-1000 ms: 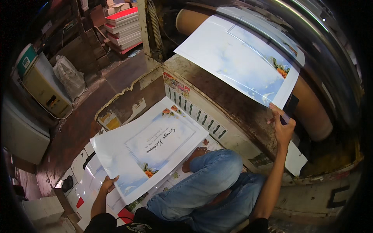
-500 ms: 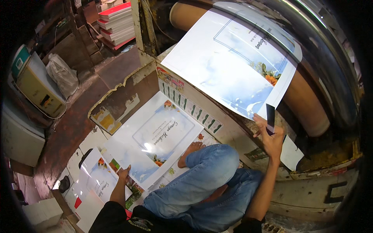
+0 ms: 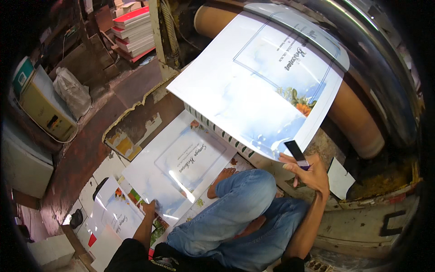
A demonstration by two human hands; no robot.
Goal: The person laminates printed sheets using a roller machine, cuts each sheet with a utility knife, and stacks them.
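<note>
A glossy printed sheet point(image 3: 253, 90) with a blue sky pattern and orange flowers comes out from the rollers at the upper right, its near part curving down. At its lower corner is my right hand point(image 3: 312, 172), closed round a flat black blade-like tool point(image 3: 296, 150) with a purple part; the fingertips are beside the sheet's edge. My left hand point(image 3: 148, 208) is low on the left, fingers bent at the near edge of a similar printed sheet point(image 3: 167, 161) lying flat. Its fingertips are partly hidden, but they appear to pinch that edge.
A metal roller point(image 3: 380, 50) and a brown roller point(image 3: 362, 118) turn the right side into a bulky machine. Another printed sheet point(image 3: 115, 211) lies at the lower left. Red-and-white stacks point(image 3: 133, 31) stand at the back. My bent legs point(image 3: 226, 204) fill the lower middle.
The sheet at the rollers has come further out, toward the lower left. My right hand has moved left and slightly down with the black tool. My left hand has shifted slightly right and down.
</note>
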